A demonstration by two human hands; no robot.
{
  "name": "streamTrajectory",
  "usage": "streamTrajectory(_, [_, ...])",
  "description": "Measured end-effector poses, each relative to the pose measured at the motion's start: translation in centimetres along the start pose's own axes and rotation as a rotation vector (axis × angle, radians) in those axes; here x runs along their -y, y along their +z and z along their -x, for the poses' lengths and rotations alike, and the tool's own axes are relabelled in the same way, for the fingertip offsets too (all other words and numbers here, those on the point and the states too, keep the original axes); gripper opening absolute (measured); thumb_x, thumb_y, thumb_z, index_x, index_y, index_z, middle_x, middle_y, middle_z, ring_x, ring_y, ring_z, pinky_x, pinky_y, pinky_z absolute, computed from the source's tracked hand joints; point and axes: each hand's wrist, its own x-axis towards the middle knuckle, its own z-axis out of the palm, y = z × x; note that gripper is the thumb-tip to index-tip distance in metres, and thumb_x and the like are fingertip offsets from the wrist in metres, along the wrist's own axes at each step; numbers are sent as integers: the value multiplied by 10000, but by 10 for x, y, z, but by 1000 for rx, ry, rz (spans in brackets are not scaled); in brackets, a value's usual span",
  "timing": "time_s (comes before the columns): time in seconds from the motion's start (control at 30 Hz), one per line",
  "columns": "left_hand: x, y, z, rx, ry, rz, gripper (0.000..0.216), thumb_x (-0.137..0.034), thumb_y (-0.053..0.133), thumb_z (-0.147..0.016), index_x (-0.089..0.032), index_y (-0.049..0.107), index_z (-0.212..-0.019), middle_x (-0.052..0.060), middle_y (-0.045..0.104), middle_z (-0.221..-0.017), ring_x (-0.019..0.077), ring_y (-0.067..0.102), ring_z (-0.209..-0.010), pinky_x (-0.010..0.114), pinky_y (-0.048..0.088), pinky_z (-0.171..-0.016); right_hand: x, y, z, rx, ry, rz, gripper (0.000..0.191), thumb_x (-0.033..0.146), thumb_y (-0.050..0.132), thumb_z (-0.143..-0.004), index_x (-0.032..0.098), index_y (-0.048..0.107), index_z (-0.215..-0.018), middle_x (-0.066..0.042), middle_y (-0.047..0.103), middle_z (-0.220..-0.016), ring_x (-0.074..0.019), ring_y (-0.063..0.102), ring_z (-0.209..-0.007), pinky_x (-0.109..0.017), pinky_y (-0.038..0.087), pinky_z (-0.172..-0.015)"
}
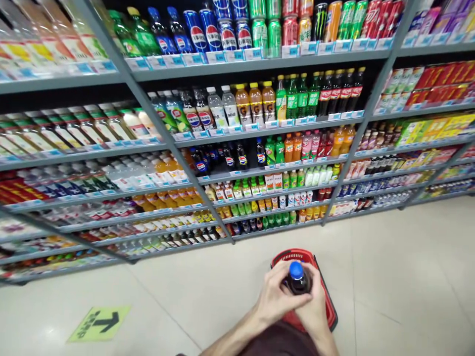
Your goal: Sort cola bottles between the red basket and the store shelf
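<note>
Gripping a dark bottle with a blue cap, both hands, left and right, close around its shoulder above the red basket; likely full and heavy (smooth plastic, perhaps slippery), best held lower on the body

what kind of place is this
Most likely a supermarket or convenience store drinks aisle. Long metal shelves carry rows of bottled and canned drinks with price tags along the edges, a red shopping basket sits on the tiled floor, and both hands hold a blue-capped dark bottle over it.
</note>
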Motion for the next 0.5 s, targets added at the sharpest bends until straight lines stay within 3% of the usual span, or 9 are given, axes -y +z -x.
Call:
streamTrajectory(0.1, [-10, -16, -8, -26, 29, -11, 530, -361, 940, -697, -211, 787, -1182, 108, 768, -1133, 332, 701, -1068, 469, 592, -977, 5, 1, -5, 73, -86, 26, 824, 368, 861, -656, 252, 556, -1413, -133, 672, -1382, -312, 696, -1250, -467, 593, -1083])
streamTrajectory(0.2, [-15, -33, -24, -69, -38, 49, 513, -351, 936, -700, -193, 794, -1167, 113, 766, -1131, 321, 723, -1032, 429, 627, -904, 9, 4, -13, 170, -41, 134, 813, 375, 850, -655, 235, 572, -1405, -126, 687, -1350, -321, 705, -1227, -470, 616, -1037])
streamTrajectory(0.3, [-9, -48, -44, -147, -126, 166, 586, -340, 940, -675, -165, 766, -1206, 121, 760, -1191, 325, 724, -1086, 405, 630, -910, 10, 9, -22, 214, 41, 199, 703, 385, 841, -669, 227, 624, -1320, -90, 746, -1196, -305, 745, -1089, -463, 638, -954])
streamTrajectory(0.4, [1, -63, -69, -206, -182, 242, 666, -384, 933, -661, -112, 717, -1229, 155, 740, -1235, 354, 698, -1162, 424, 623, -931, 10, 21, -36, 239, 33, 184, 733, 389, 847, -681, 212, 603, -1349, -101, 722, -1255, -291, 717, -1153, -465, 600, -1033])
streamTrajectory(0.5, [12, -80, -99, -142, -174, 253, 660, -423, 909, -700, -93, 685, -1226, 161, 730, -1242, 353, 678, -1198, 446, 592, -997, 10, 39, -59, 261, 28, 170, 768, 426, 840, -703, 177, 580, -1381, -134, 705, -1286, -295, 690, -1194, -488, 566, -1077])
